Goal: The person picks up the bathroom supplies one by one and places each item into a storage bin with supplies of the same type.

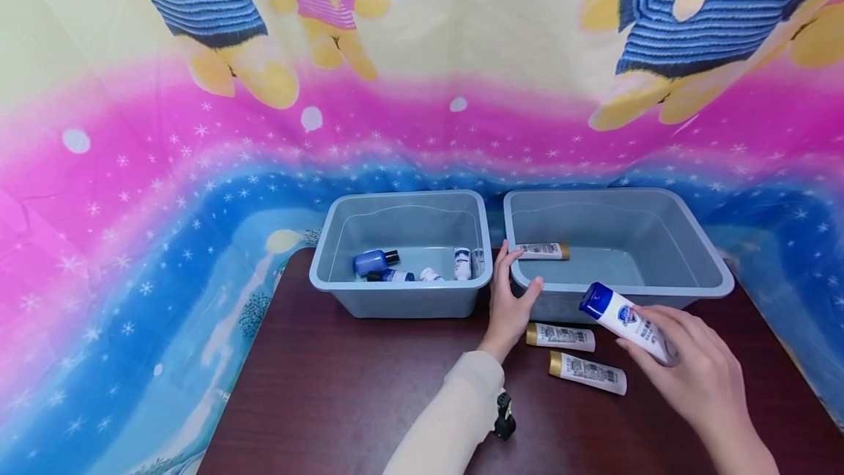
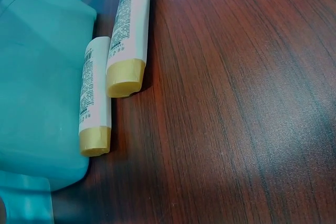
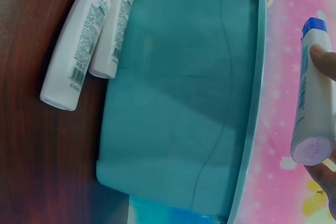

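Note:
My right hand (image 1: pixel 699 365) grips a white bottle with a blue cap (image 1: pixel 629 321), tilted with its cap toward the upper left, above the front rim of the right grey bin (image 1: pixel 633 290). Its label and round base show in the right wrist view (image 3: pixel 312 103). My left hand (image 1: pixel 508 314) holds the front left corner of that bin, fingers along the side rim and thumb at the front rim. Two white bottles with gold caps, a nearer one (image 1: pixel 589 373) and a farther one (image 1: pixel 560 337), lie on the table before the bin. Another gold-capped bottle (image 1: pixel 543 251) lies inside it.
The left grey bin (image 1: pixel 402 303) stands beside the right one, with a blue bottle (image 1: pixel 372 262), a small white bottle (image 1: pixel 462 264) and others lying in it. Both bins stand on a dark wooden table (image 1: pixel 316 387). A patterned cloth (image 1: pixel 409 123) hangs close behind them.

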`<state>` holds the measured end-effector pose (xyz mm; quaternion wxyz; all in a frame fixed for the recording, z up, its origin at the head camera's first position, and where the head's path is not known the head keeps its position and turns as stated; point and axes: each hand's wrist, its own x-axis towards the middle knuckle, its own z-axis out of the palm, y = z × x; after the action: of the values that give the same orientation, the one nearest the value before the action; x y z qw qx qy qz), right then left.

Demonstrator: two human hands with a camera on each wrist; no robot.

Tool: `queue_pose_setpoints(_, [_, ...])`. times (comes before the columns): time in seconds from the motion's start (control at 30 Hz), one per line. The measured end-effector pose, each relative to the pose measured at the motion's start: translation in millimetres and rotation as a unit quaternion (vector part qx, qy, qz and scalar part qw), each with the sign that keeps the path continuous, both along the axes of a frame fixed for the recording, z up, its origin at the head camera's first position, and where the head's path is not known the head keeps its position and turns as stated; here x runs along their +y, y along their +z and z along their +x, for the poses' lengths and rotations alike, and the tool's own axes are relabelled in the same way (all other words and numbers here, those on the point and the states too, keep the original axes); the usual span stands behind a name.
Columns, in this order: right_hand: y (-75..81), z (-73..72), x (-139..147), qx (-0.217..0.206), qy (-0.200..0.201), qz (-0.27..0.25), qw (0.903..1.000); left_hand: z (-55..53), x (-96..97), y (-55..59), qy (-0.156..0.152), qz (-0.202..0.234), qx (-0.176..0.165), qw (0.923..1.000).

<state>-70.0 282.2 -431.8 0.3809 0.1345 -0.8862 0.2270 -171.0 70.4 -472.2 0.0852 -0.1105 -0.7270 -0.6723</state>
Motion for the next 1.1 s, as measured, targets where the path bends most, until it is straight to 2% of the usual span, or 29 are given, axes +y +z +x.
queue_pose_setpoints(0.23, [4.2,-7.6,-0.3,0.018,-0.002,-0.009,0.9998,0.0,1.1,0.5,0.000,0.002,0.001,1.0000])
queue_pose_setpoints(0.6, [18.0,-15.3,3.4,-0.046,-0.010,0.011,0.9988,-0.4,1.5,-0.4,0.006,-0.003,0.004,1.0000])
queue_pose_setpoints(0.83, [23.0,-24.9,2.0,-0.014,0.004,0.006,0.9999,-18.0,9.3,-32.8,0.011,-0.011,0.008,0.9999])
queue_pose_setpoints(1.1, [33.8,-30.9,0.7,-0.036,-0.016,0.017,0.9991,-18.4,8.9,-33.6,0.010,-0.013,0.005,0.9999])
